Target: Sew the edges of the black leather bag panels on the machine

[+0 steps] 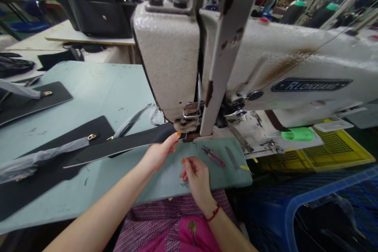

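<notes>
Long, flat black strap (118, 146), pale-edged.

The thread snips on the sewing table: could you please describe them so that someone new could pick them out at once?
Start at the big white sewing machine; on the pale green table in front of its needle end, just right of the right hand, lie the thread snips. Their pink handles set them apart from the plain grey blade beside them.
</notes>
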`<state>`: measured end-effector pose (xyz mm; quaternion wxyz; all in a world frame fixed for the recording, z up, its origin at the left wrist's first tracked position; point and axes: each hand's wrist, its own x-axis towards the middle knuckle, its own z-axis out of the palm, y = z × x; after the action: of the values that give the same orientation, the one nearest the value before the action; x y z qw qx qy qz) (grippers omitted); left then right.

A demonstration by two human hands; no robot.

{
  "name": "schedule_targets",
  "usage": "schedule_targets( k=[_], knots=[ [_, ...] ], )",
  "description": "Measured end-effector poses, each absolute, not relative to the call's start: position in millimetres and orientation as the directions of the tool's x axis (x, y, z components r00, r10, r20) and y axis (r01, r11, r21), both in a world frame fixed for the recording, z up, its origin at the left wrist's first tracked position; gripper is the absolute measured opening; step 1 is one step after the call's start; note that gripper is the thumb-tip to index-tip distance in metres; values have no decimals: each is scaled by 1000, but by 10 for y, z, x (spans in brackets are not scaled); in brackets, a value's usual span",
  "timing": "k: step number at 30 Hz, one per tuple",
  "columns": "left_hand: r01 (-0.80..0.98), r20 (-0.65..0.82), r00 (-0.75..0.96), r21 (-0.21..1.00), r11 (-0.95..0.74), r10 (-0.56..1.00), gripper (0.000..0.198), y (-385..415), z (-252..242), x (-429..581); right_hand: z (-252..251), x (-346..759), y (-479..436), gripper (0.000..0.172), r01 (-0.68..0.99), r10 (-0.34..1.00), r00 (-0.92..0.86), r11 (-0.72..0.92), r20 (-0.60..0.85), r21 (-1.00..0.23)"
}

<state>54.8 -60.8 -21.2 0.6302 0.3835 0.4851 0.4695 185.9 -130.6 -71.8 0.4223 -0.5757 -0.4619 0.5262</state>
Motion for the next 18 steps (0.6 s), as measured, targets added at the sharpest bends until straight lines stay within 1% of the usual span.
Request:
schedule_targets(
  k=[5, 9, 12, 18],
  knots=[
    [-225, -284, 85, 928, 296, 955, 47, -578, -207, 556, -834, 1867, -1366, 29, 153, 982, -47, -174, -183, -973],
    [-281, -285, 75, 914, 294, 956, 44, -532, -200, 564, -864, 1882, -1383, 32, 190, 982, -73, -158, -174, -969],
    [-306, -269, 79, 910, 280, 960, 43, -503, -191, 570, -877, 1884, -1383, 31, 203, 981, -79, -158, -177, -966],
    [-309, -278, 32, 911, 274, 960, 39, -474, -185, 588, -890, 1890, -1384, 31, 209, 983, -85, -141, -162, -968]
  ],
)
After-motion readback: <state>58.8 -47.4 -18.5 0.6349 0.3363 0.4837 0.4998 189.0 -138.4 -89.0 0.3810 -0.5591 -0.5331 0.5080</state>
